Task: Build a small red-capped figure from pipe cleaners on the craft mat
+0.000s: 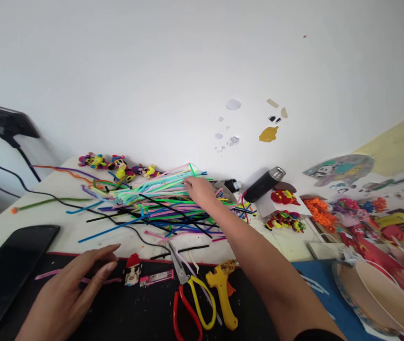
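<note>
My right hand (pixel 199 190) reaches far forward onto a big pile of coloured pipe cleaners (pixel 152 203) by the wall; its fingers curl down into the strands, and I cannot see whether they grip any. My left hand (pixel 76 284) lies flat with fingers stretched out on the black mat (pixel 131 312) at the near left, holding nothing. A pink pipe cleaner (pixel 46 274) runs under its fingers. Just right of it lies a small red-hatted figure (pixel 133 270).
Yellow-handled scissors (pixel 195 293), red-handled pliers (pixel 184 312) and a yellow glue gun (pixel 223 289) lie on the mat. A dark phone (pixel 6 265) is at the left, a black flask (pixel 264 184) and pipe-cleaner figures (pixel 285 220) at the right, a round tray (pixel 375 293) at the near right.
</note>
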A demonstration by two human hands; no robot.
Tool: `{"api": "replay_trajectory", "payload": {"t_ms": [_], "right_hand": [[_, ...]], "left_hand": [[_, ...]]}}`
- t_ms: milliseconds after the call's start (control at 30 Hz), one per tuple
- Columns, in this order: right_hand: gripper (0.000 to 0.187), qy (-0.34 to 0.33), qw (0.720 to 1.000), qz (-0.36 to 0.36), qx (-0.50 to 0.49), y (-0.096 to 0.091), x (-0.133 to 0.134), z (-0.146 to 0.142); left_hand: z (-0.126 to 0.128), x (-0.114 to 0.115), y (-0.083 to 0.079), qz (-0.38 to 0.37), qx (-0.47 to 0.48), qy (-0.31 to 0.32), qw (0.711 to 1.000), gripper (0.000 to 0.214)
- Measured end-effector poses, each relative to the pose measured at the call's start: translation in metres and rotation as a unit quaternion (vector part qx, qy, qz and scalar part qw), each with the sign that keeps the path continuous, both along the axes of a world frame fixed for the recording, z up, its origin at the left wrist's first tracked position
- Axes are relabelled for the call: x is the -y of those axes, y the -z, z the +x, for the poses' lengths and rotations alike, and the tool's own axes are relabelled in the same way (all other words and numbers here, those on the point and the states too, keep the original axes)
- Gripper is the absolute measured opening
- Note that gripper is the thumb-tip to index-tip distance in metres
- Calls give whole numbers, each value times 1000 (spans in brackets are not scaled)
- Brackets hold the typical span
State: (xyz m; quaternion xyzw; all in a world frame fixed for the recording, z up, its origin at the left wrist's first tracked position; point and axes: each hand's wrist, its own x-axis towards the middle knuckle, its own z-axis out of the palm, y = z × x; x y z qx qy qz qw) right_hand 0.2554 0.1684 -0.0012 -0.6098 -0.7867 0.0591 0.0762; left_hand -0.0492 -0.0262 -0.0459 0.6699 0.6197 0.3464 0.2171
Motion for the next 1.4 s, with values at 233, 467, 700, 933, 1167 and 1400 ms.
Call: {"api": "replay_trajectory", "payload": {"t_ms": [233,467,700,933,1167,1400], "right_hand": [[33,-7,1000,12,0,1,-4,6],[32,-8,1000,4,7,8,-7,6],[28,1,1000,-15,10,3,-10,1],[25,4,999,-33,25,2,-14,-2],[22,17,998,-44,48,1,-17,-7],[17,17,997,-39,61,0,-12,-10]], "left_hand": [[1,0,8,-27,-9,10,1000,40],[-1,1,15,-27,-14,33,999,43],[-1,2,19,-11,-18,55,998,45],[5,3,11,30,-17,103,994,40],[8,3,5,100,-23,131,986,34],[5,7,12,73,-35,134,988,33]]}}
